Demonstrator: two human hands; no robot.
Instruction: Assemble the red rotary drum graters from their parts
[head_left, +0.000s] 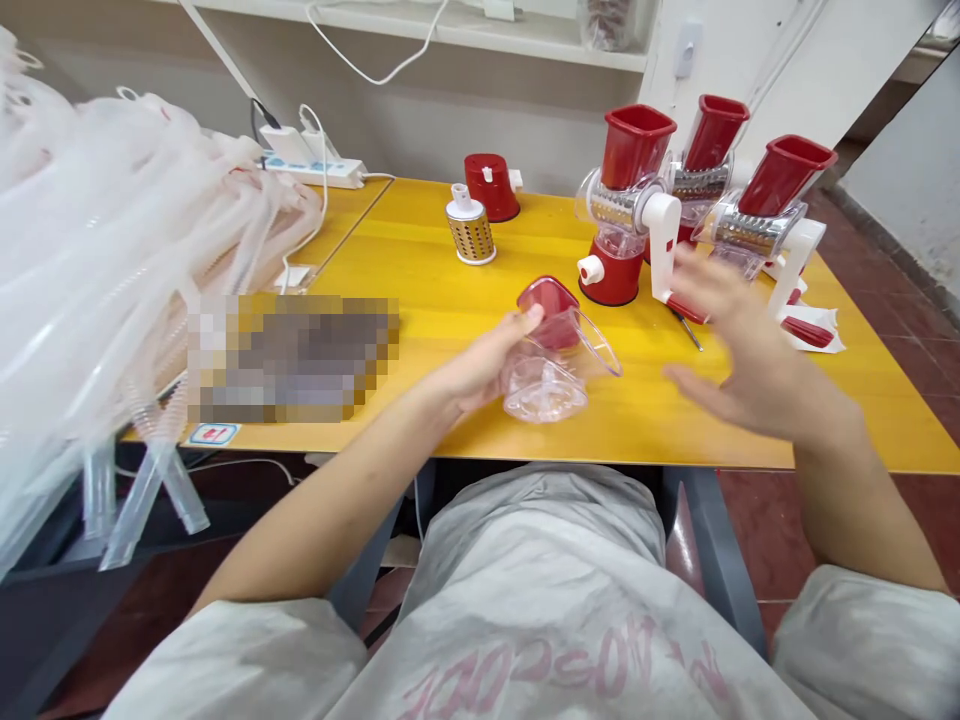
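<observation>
My left hand (487, 365) grips a clear plastic grater body (544, 385), with a red hopper (549, 312) joined at its top. My right hand (739, 340), blurred by motion, hangs open above the yellow wooden table (420, 290), holding nothing. Nearest to it stand several assembled red rotary graters (626, 205) with white crank handles. A small screwdriver (688, 330) lies just below its fingers. Farther left, a perforated gold grater drum (471, 235) with a white cap stands upright beside a red cylindrical part (491, 187).
A red-and-white handle piece (806, 330) lies at the table's right edge. A large heap of translucent plastic tubing (112, 250) overhangs the left side. A white power strip (315, 170) sits at the back, and a pixelated patch covers part of the table.
</observation>
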